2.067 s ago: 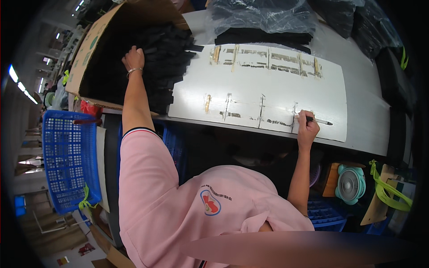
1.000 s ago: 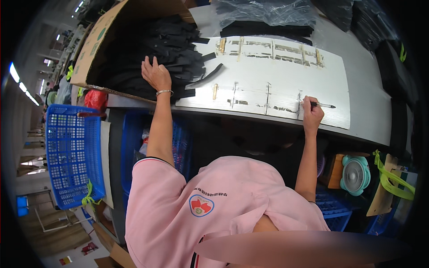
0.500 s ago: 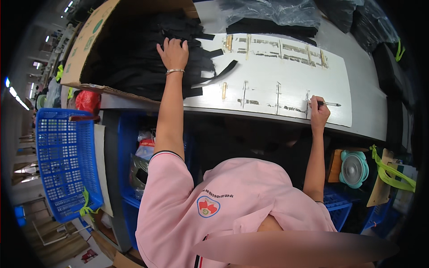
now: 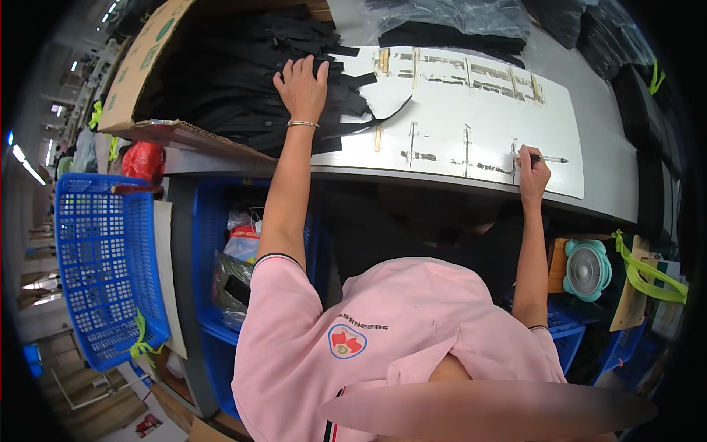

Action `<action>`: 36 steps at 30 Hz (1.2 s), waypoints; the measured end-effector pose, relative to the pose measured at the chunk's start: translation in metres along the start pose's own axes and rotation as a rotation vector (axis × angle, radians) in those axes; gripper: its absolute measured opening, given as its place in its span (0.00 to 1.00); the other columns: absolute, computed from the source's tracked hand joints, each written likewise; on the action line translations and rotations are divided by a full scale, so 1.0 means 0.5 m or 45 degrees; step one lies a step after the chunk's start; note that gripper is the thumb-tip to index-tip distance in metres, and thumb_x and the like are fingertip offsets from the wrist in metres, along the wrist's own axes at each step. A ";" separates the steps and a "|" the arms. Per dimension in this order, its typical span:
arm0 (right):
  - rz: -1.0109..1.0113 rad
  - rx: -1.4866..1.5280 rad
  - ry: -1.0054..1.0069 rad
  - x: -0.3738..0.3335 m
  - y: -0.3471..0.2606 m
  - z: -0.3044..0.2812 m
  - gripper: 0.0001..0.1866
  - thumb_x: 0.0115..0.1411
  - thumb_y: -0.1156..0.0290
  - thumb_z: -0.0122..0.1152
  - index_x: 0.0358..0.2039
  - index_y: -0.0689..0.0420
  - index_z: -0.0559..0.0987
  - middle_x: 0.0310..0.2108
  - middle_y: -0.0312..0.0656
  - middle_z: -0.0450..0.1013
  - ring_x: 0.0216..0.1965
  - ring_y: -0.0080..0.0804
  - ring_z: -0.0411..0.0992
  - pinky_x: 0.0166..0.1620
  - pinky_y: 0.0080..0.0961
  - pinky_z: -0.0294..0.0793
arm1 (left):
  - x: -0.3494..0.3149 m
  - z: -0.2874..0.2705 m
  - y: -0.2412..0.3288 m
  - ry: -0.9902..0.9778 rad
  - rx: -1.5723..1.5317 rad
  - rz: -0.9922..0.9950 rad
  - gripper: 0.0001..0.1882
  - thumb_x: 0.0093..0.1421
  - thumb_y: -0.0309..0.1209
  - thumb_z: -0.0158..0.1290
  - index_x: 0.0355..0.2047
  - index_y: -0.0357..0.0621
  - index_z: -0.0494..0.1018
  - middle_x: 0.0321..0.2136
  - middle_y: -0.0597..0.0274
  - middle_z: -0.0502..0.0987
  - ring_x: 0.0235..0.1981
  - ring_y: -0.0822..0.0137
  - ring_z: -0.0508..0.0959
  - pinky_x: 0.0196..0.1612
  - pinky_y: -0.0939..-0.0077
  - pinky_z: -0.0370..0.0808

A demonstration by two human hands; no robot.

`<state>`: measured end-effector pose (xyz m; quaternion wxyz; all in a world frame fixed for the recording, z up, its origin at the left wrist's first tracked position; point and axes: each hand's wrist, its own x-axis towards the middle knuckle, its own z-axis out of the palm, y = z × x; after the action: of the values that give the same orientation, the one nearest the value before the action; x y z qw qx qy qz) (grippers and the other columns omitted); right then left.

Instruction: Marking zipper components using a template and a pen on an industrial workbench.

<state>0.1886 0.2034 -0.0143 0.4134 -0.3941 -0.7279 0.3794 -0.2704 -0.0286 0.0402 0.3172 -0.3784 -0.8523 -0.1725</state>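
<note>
Left hand (image 4: pixel 302 92) splaying fingers (image 4: pixel 301 69) on black fabric strips (image 4: pixel 258 96), carton (image 4: pixel 142 62) hiding ends; right hand (image 4: pixel 535 173) gripping pen (image 4: pixel 554 159) near tabletop (image 4: pixel 607 166) front edge.

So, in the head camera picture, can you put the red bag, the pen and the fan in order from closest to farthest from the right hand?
1. Pen: closest, held in the fingers of the right hand.
2. Fan: next, below the hand in the picture and a bit to the right.
3. Red bag: farthest, way over on the left.
</note>
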 end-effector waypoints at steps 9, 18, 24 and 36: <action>0.079 0.346 -0.185 -0.023 -0.125 0.111 0.10 0.69 0.70 0.62 0.49 0.55 0.82 0.40 0.35 0.80 0.34 0.17 0.76 0.38 0.15 0.75 | -0.070 -0.106 0.067 0.104 -0.433 0.053 0.19 0.65 0.40 0.58 0.53 0.44 0.78 0.57 0.57 0.75 0.68 0.50 0.63 0.71 0.43 0.49; -0.921 -0.223 -0.506 0.035 -0.245 0.358 0.16 0.55 0.78 0.68 0.45 0.53 0.80 0.45 0.39 0.80 0.48 0.39 0.76 0.60 0.35 0.69 | -0.227 -0.138 0.162 -0.109 -0.569 0.040 0.19 0.61 0.26 0.59 0.54 0.47 0.77 0.56 0.61 0.77 0.68 0.52 0.64 0.72 0.47 0.50; -0.599 -0.133 -0.744 0.005 -0.264 0.302 0.08 0.61 0.74 0.64 0.42 0.54 0.79 0.34 0.38 0.78 0.37 0.32 0.77 0.47 0.33 0.76 | -0.225 -0.150 0.131 -0.076 -0.613 -0.015 0.15 0.65 0.30 0.57 0.52 0.41 0.78 0.54 0.56 0.78 0.67 0.48 0.66 0.72 0.44 0.49; 0.262 0.147 -0.637 0.007 -0.137 0.021 0.09 0.63 0.75 0.62 0.44 0.58 0.80 0.28 0.32 0.72 0.21 0.15 0.67 0.26 0.16 0.67 | -0.056 -0.034 -0.031 -0.050 0.135 -0.332 0.29 0.71 0.50 0.47 0.63 0.43 0.70 0.65 0.46 0.68 0.71 0.44 0.58 0.71 0.34 0.43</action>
<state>0.1603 0.1765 0.0433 0.2019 -0.3358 -0.7407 0.5458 -0.2606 -0.0628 0.0330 0.2947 -0.2503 -0.9083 -0.1595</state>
